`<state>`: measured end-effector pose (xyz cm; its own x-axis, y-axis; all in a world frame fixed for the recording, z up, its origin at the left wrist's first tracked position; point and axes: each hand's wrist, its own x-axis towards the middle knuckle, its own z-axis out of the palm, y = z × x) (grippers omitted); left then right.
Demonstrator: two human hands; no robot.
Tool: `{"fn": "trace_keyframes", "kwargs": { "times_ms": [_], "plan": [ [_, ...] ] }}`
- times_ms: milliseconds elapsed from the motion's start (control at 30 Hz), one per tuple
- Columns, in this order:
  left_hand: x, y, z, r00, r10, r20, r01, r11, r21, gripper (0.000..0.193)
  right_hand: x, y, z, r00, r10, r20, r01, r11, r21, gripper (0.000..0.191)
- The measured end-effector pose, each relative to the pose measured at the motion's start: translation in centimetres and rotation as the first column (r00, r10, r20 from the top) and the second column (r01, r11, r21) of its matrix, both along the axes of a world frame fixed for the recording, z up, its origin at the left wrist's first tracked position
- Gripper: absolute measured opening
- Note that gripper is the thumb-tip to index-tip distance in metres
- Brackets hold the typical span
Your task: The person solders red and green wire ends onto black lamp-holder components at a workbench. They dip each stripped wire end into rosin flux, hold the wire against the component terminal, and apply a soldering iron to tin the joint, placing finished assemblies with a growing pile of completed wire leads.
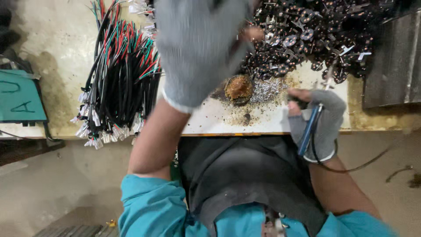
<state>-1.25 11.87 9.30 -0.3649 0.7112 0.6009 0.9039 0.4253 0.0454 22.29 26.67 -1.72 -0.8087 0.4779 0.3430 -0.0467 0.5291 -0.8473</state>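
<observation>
From my remote seat, the biggest thing is the workbench (272,120), pale, stained, littered with solder crumbs. On its left lies a thick bundle of wires (120,83) with white plugs; at the far right, a heap of small dark metal parts (315,30). My left hand (197,48), gloved, is raised over that heap, a bare fingertip touching it; whether it grips anything I cannot tell. My right hand (318,123) is clenched around a blue soldering iron (310,127), tip near the brown flux pot (239,87). I judge the hot tip could burn the glove or cord. The floor below is bare concrete.
</observation>
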Motion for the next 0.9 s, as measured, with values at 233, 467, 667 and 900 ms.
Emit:
{"fn": "trace_keyframes", "kwargs": {
  "times_ms": [233, 467, 667, 900],
  "plan": [
    [11.9, -7.4, -10.7, 0.635, -0.420, 0.648, 0.389, 0.899, 0.201, 0.024, -0.7, 5.5, 1.6, 0.987, -0.134, 0.084, 0.049, 0.763, 0.645, 0.018],
    [13.5, -7.3, -13.1, 0.655, -0.248, 0.714, 0.304, 0.951, 0.052, 0.023, -2.2, 6.6, 1.2, 0.989, -0.077, 0.125, -0.025, 0.752, 0.659, 0.024],
    [13.8, -7.3, -14.0, 0.641, -0.277, 0.716, 0.316, 0.945, 0.082, 0.021, -1.1, 7.3, -0.4, 0.993, -0.014, 0.117, -0.068, 0.744, 0.665, 0.025],
    [13.7, -7.0, -13.1, 0.639, -0.263, 0.723, 0.294, 0.952, 0.087, 0.039, -1.2, 3.6, 2.2, 0.952, -0.077, 0.297, 0.006, 0.972, 0.233, 0.013]
  ]
}}
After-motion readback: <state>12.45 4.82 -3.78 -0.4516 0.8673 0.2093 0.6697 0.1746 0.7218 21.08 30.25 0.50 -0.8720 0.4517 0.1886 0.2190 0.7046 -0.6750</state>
